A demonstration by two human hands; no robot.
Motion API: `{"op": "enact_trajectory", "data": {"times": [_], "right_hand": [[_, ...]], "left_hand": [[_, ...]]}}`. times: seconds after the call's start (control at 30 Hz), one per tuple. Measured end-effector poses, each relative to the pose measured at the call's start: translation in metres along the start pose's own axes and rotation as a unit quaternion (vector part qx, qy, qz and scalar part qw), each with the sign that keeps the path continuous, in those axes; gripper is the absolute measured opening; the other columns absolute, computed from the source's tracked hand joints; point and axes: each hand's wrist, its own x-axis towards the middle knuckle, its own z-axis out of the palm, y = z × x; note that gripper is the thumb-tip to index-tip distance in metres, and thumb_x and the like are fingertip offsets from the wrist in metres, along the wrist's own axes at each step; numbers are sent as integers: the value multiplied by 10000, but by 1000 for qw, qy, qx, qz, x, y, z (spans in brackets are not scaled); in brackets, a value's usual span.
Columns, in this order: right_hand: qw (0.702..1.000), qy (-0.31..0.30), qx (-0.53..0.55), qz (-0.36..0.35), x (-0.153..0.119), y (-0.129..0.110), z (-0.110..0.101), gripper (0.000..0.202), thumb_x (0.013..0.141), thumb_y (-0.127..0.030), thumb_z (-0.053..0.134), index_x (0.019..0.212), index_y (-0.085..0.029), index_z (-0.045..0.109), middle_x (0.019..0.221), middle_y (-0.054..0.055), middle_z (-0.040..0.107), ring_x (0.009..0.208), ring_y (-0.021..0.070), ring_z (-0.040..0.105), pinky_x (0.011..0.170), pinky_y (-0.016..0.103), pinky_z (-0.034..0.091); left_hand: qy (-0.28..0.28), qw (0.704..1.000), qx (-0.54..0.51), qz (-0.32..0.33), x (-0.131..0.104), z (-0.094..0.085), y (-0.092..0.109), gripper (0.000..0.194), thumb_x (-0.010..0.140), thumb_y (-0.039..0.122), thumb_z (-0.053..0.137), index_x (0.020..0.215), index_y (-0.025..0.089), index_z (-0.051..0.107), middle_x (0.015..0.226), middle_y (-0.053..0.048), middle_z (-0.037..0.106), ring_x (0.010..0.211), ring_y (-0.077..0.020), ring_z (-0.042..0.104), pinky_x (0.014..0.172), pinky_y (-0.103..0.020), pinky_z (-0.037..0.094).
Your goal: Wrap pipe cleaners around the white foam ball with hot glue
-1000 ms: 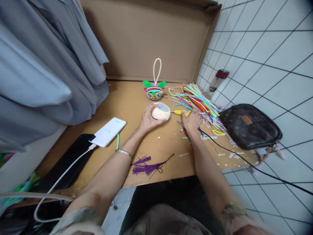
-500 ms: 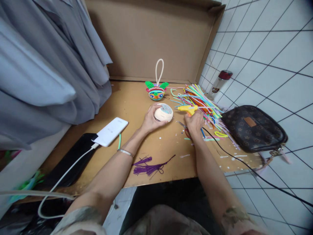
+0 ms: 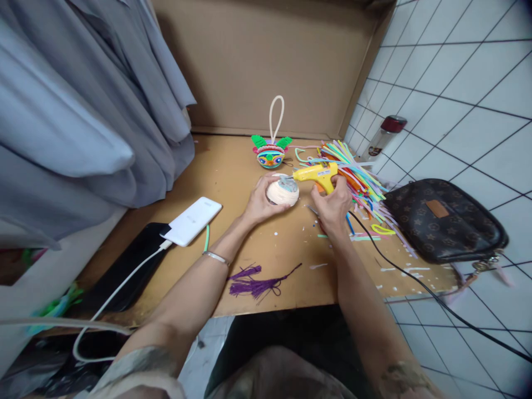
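White tiles [image 3: 449,83] rise beyond the right edge of our brown surface [image 3: 233,172]. Near its middle, our left grip [image 3: 264,199] curls around the side of a pale wound ball [image 3: 283,194]. Our right grip [image 3: 336,199] wraps the handle of a yellow glue gun [image 3: 316,173], its nozzle at the ball's bluish top; we cannot tell whether they touch. We see a colourful ornament [image 3: 271,158] toward the back edge and purple tassels [image 3: 253,285] near the front edge.
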Motion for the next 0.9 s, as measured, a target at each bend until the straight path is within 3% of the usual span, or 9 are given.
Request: {"op": "enact_trajectory", "data": {"times": [0.23, 0.5, 0.9], "right_hand": [[999, -10, -13, -37, -2, 1, 3, 323, 777, -373, 612, 1049, -210, 556, 1024, 107, 703, 962, 283, 661, 829, 417, 524], [998, -36, -8, -45, -3, 2, 3, 316, 796, -379, 607, 1063, -233, 523, 1063, 103, 694, 1018, 293, 659, 876, 431, 527], [997, -15, -9, -77, -4, 5, 3, 260, 835, -360, 585, 1057, -232, 545, 1054, 97, 694, 1013, 278, 647, 864, 409, 522]], "left_hand": [[9, 999, -13, 29, 1, 0, 1, 745, 655, 353, 897, 1299, 222, 545, 1386, -146, 626, 1354, -314, 600, 1176, -516, 465], [3, 1000, 6, 5, 1, 0, 3, 772, 636, 350, 903, 1302, 226, 533, 1409, -156, 602, 1360, -328, 593, 1168, -522, 469], [-1, 1000, 2, 12, 1, 0, 4, 762, 642, 365, 904, 1297, 234, 535, 1393, -152, 611, 1367, -335, 583, 1173, -533, 455]]}}
